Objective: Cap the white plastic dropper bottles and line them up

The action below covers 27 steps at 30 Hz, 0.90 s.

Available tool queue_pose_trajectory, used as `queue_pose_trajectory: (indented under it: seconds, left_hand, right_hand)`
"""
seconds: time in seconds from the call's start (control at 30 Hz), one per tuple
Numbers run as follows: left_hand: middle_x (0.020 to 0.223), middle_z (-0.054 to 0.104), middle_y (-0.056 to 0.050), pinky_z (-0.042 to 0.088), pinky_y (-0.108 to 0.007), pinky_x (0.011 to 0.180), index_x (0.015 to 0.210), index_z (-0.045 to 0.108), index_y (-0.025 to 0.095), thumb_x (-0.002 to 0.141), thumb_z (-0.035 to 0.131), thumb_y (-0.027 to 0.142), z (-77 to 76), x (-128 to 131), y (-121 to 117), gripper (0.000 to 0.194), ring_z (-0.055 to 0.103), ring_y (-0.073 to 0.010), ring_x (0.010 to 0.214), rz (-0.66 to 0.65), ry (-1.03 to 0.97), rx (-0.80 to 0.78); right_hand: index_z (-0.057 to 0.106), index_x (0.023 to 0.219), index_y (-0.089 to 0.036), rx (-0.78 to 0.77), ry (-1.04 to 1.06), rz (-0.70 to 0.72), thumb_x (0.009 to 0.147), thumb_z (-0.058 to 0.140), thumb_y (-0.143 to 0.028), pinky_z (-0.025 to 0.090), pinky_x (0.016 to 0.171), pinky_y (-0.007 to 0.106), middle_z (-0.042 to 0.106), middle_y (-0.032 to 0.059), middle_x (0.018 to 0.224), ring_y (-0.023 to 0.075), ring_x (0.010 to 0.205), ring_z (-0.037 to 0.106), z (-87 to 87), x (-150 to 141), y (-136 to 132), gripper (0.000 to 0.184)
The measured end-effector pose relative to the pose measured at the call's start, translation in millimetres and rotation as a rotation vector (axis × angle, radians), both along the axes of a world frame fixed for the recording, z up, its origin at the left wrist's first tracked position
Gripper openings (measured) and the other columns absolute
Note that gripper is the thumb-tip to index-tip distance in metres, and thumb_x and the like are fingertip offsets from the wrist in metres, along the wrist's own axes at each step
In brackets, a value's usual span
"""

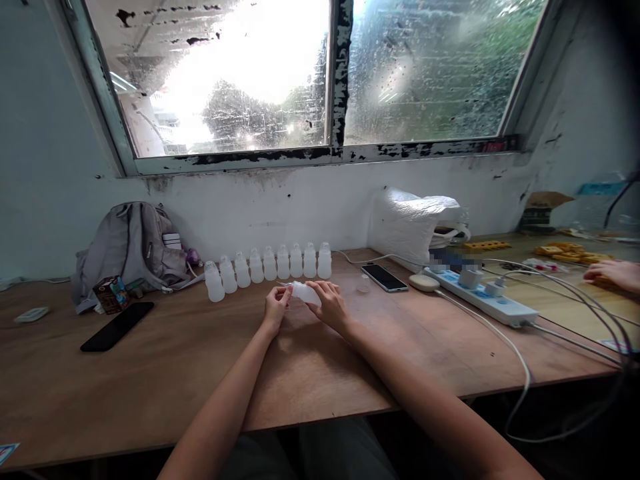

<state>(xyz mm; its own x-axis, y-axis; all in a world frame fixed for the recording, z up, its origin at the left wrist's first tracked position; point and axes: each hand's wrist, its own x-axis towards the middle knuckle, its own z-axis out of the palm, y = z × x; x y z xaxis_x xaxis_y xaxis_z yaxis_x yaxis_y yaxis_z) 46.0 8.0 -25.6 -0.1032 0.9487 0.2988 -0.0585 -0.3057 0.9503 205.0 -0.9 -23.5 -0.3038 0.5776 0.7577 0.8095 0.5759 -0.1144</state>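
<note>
My right hand [329, 303] grips a small translucent white plastic bottle [305, 291] lying sideways just above the wooden table [200, 373]. My left hand [277, 306] pinches at the bottle's neck end with thumb and fingers. Behind the hands, a curved row of several matching white bottles [270, 265] stands upright near the wall. A small clear cap [363, 288] lies on the table to the right of my right hand.
A grey backpack [130, 250] and a small carton [111, 294] sit at back left, a black phone [117, 326] before them. Another phone [384, 277], a white bag [413, 223], a power strip [480, 297] with cables lie right. Another person's hand [613, 273] rests far right.
</note>
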Motion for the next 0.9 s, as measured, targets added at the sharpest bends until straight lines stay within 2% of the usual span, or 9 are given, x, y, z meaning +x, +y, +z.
queue_pose_trajectory:
  seconds: [0.2,0.53,0.7,0.9]
  left_hand:
    - [0.070,0.056,-0.003,0.043,-0.019,0.050,0.072,0.055,0.013,0.064,0.057,0.048,1.5,0.7,-1.4,0.037,0.054,-0.0108,0.062,-0.018,-0.080,-0.042]
    - [0.078,0.058,-0.004,0.043,-0.019,0.052,0.086,0.060,0.017,0.063,0.057,0.045,3.3,-3.7,-4.6,0.037,0.055,-0.0116,0.066,-0.128,-0.113,-0.107]
    - [0.065,0.053,-0.001,0.042,-0.019,0.049,0.074,0.061,0.014,0.062,0.059,0.047,4.9,-3.6,-4.6,0.036,0.050,-0.0086,0.056,-0.061,-0.139,-0.139]
    - [0.084,0.059,-0.004,0.043,-0.022,0.059,0.087,0.061,0.018,0.057,0.066,0.036,2.4,-7.3,-0.6,0.035,0.055,-0.0133,0.072,-0.105,-0.223,-0.171]
  right_hand:
    - [0.042,0.117,-0.023,-0.030,0.003,0.052,0.072,0.055,-0.037,0.035,0.077,0.035,0.054,0.0079,0.100,0.0236,0.090,0.047,0.7,-0.3,-0.6,0.049]
    - [0.044,0.117,-0.025,-0.057,0.008,0.044,0.070,0.059,-0.036,0.037,0.076,0.035,0.055,0.0069,0.097,0.0229,0.088,0.048,-1.8,2.6,3.7,0.051]
    - [0.044,0.116,-0.026,-0.075,0.013,0.073,0.068,0.061,-0.033,0.038,0.076,0.034,0.054,0.0061,0.097,0.0218,0.088,0.048,-3.8,0.7,4.1,0.051]
    - [0.046,0.115,-0.024,-0.103,0.008,0.068,0.065,0.064,-0.029,0.038,0.076,0.034,0.054,0.0059,0.096,0.0216,0.088,0.048,-4.5,1.6,4.3,0.053]
